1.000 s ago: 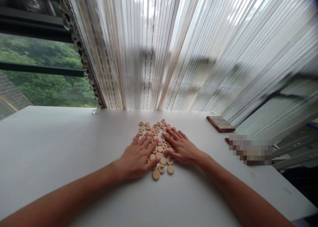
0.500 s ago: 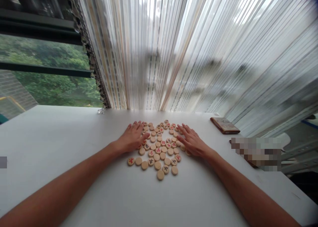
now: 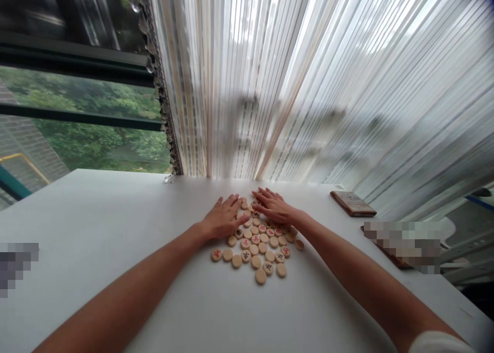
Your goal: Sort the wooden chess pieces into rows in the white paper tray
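Observation:
A loose heap of several round wooden chess discs (image 3: 258, 246), some marked in red or black, lies on the white table (image 3: 116, 229). My left hand (image 3: 224, 219) rests flat on the far left part of the heap, fingers stretched out. My right hand (image 3: 272, 207) lies flat on the far right part, fingers spread and pointing left. The fingertips of both hands nearly meet over the far discs. Neither hand holds anything.
A brown flat box (image 3: 352, 203) lies at the table's far right. A striped sheer curtain (image 3: 309, 85) hangs behind the table, and a window (image 3: 77, 126) with trees is at the left. A blurred patch covers something at the right edge.
Both hands have slid from the near middle of the heap out to its sides, then together at its far edge. The discs have spread out. The view has shifted to the left.

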Tool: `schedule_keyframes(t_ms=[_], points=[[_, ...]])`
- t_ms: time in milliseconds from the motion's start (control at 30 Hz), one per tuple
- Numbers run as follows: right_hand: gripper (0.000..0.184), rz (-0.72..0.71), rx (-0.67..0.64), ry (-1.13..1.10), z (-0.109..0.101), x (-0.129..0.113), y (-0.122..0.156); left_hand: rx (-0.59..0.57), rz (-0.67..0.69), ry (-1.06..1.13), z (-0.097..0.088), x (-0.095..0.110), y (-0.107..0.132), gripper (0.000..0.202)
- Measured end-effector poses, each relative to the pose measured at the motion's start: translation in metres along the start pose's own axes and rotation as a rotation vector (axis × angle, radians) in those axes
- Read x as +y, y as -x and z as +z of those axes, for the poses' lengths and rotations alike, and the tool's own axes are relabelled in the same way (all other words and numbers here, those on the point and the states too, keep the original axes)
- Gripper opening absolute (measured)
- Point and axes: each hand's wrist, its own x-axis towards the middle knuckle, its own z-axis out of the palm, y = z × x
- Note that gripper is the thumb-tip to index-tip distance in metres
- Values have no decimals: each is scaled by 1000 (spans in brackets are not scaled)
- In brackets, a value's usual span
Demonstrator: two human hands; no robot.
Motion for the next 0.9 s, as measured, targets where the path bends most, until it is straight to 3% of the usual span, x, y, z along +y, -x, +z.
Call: schedule_keyframes(t_ms=[133,333,433,567,767,900], points=[[89,-119,-21,3,2,-24,-4,24,15,12,3,-3,-2,81],[79,-283,-31,-15,2,-53,15,-3,29,21,4,-5,-3,74],[76,-279,-16,-30,-3,-48,32,-6,47,32,5,-5,-1,77],[82,-144,26,-46,-7,-22,63,-16,77,45,5,-2,4,81],[79,-64,57,-103,2,-7,116,-47,96,24,-6,13,24,80],[104,-79,45,-132,13,-15,152,-91,109,7,-8,23,59,99]])
